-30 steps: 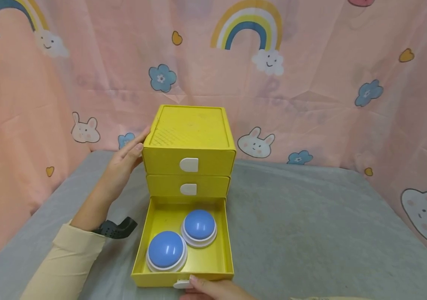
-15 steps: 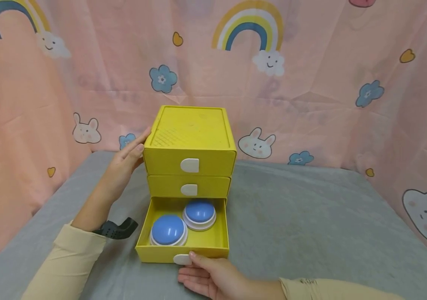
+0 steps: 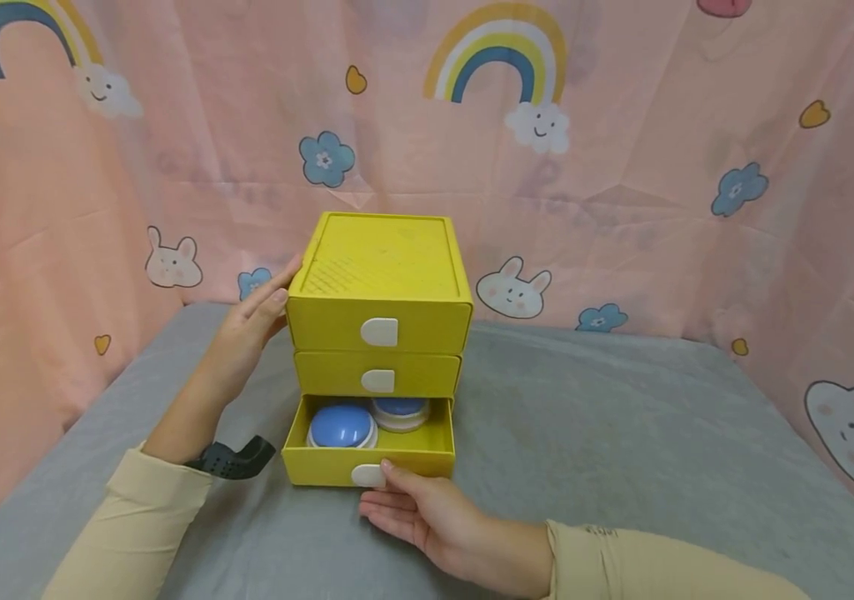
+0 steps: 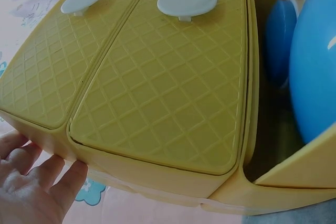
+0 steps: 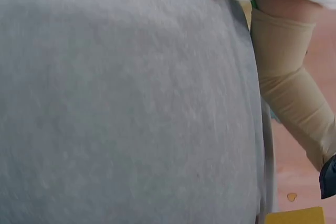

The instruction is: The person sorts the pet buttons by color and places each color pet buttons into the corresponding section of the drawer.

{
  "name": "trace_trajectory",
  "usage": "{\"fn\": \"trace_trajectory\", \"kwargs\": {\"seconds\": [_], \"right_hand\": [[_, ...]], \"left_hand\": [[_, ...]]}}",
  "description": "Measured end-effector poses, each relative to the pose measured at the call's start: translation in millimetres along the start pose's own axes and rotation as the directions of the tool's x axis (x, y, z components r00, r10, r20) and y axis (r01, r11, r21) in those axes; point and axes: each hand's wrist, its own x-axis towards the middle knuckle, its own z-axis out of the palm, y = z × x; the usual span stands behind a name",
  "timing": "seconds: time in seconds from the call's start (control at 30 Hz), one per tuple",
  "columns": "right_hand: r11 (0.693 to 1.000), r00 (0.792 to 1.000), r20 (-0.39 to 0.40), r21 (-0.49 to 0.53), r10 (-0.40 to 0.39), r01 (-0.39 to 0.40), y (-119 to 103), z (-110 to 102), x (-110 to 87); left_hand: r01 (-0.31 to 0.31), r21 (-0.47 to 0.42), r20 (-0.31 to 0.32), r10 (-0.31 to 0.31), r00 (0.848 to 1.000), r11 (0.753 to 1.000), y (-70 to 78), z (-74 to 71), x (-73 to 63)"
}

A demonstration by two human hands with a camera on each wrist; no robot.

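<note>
A yellow drawer cabinet point(image 3: 385, 254) stands on the grey cloth, its upper two drawers closed. Its bottom drawer point(image 3: 322, 468) is partly pulled out. Inside lie two blue domed buttons with white bases: the left one point(image 3: 340, 427) shows mostly, while the right one point(image 3: 401, 414) is partly hidden under the drawer above. My left hand point(image 3: 242, 333) rests with extended fingers against the cabinet's left side; the left wrist view shows its fingertips point(image 4: 73, 174) touching the wall. My right hand point(image 3: 441, 521) presses its thumb beside the bottom drawer's white handle point(image 3: 368, 476), other fingers extended below.
Grey cloth point(image 3: 621, 442) covers the table. A pink curtain point(image 3: 621, 208) with rainbows and rabbits hangs behind and at both sides. A black wrist strap piece point(image 3: 235, 458) juts from my left wrist near the drawer. The right wrist view shows mostly cloth and a beige sleeve point(image 5: 286, 61).
The bottom drawer has slid inward toward the cabinet, carrying both blue buttons with it. My right hand has moved forward with the drawer front; my left hand has stayed against the side.
</note>
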Motion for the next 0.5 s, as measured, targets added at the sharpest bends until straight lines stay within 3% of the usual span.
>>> {"fn": "trace_trajectory", "kwargs": {"seconds": [0.5], "right_hand": [[0.992, 0.993, -0.088, 0.088, -0.084, 0.092, -22.2, 2.0, 31.0]], "left_hand": [[0.017, -0.001, 0.001, -0.017, 1.000, 1.000, 1.6, -0.1, 0.3]]}}
